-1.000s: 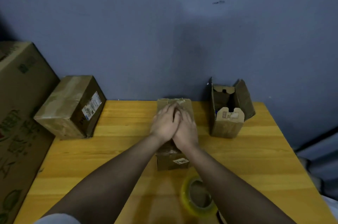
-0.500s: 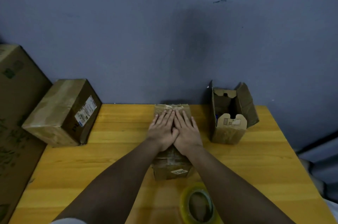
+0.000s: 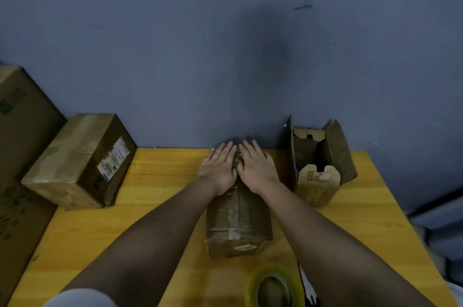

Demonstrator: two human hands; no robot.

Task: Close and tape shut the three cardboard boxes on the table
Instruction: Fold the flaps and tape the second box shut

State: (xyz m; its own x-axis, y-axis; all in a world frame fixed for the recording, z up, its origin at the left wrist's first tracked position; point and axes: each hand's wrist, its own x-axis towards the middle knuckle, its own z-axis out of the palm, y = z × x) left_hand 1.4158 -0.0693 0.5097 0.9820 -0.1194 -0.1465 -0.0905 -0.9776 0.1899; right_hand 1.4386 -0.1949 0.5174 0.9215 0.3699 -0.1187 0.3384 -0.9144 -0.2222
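A long closed cardboard box [image 3: 238, 221] with tape along its top lies in the middle of the wooden table [image 3: 155, 206]. My left hand [image 3: 220, 169] and my right hand [image 3: 255, 169] press flat on its far end, side by side, fingers straight. At the back right stands a small box [image 3: 318, 169] with its flaps open. A larger taped box [image 3: 77, 161] sits at the table's left edge. A roll of yellowish tape [image 3: 273, 286] lies near the front edge.
A big cardboard carton [image 3: 17, 156] stands off the table on the left. A dark blue wall [image 3: 225, 43] rises right behind the table. A small dark tool [image 3: 307, 289] lies next to the tape roll, partly hidden by my right arm.
Both hands have slid along the box top toward its far end and spread a little apart. The view has shifted slightly.
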